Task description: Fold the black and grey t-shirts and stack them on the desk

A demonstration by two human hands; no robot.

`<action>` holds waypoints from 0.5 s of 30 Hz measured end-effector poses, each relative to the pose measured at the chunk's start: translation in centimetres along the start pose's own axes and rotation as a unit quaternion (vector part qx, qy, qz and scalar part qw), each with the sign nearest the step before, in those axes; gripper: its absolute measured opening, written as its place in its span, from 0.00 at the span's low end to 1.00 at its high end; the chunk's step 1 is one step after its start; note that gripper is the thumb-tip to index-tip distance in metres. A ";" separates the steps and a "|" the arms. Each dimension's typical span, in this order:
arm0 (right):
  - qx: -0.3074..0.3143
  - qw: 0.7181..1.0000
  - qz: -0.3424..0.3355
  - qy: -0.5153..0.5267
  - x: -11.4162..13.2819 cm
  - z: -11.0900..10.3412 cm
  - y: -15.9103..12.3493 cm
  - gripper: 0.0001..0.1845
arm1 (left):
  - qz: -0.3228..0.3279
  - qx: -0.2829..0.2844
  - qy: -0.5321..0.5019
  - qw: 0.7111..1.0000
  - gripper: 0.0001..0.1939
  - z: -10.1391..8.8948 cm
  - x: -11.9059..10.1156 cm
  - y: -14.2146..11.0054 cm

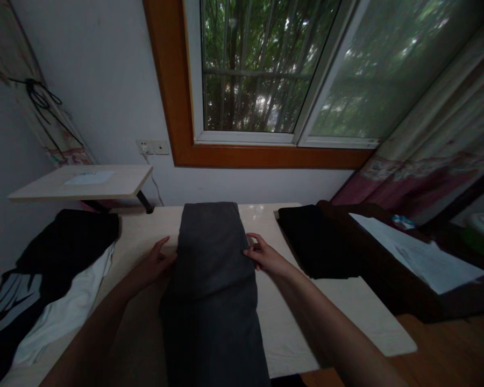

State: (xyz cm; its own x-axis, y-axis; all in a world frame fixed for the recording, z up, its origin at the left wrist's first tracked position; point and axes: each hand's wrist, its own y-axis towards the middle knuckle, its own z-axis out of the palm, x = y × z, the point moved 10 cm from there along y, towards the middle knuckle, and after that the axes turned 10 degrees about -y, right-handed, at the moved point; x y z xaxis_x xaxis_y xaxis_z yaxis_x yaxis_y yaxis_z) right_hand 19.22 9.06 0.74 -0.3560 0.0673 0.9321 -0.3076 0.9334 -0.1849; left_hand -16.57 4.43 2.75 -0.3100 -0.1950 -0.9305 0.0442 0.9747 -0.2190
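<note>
A long grey garment (212,274), folded into a narrow strip, lies lengthwise on the pale table (339,312) and runs away from me. My left hand (155,263) rests at its left edge, fingers curled against the cloth. At the strip's right edge my right hand (264,253) pinches the fabric between thumb and fingers. Both hands sit about midway along the strip.
A heap of black and white clothes (52,279) lies at the table's left. A folded black garment (317,239) sits at the right. Beyond it a dark desk carries white papers (419,252). A small side table (84,181) stands by the wall under the window.
</note>
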 end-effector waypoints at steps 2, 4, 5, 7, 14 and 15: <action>-0.036 0.999 -0.002 -0.038 -0.3 -0.2 0.9 0.38 | -0.010 -0.009 -0.014 1.000 0.50 0.5 0.0 0.9; -0.064 0.994 -0.016 -0.092 -0.4 -0.5 1.7 0.34 | -0.013 -0.016 -0.035 0.999 0.50 1.0 0.1 1.9; -0.077 0.990 -0.027 -0.119 -0.3 -0.6 2.1 0.33 | -0.006 -0.019 -0.045 0.999 0.50 1.2 0.1 2.4; -0.105 0.980 -0.045 -0.161 -0.1 -1.2 3.0 0.33 | 0.022 -0.034 -0.058 0.997 0.49 1.3 0.0 3.5; -0.167 0.966 -0.050 -0.190 -0.3 -2.9 5.3 0.35 | 0.053 -0.123 -0.097 0.986 0.45 0.2 1.7 6.8; -0.171 0.966 -0.048 -0.187 -0.2 -3.0 5.5 0.35 | 0.056 -0.130 -0.111 0.984 0.45 0.2 1.7 7.0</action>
State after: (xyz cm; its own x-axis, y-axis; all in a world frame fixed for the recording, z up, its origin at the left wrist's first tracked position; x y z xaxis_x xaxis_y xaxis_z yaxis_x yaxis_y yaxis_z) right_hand 20.30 15.20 0.46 -0.6540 -0.0980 0.7501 -0.0679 0.9952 0.0708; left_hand -16.63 10.90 -0.44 -0.0999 -0.0757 -0.9921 -0.1865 0.9809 -0.0561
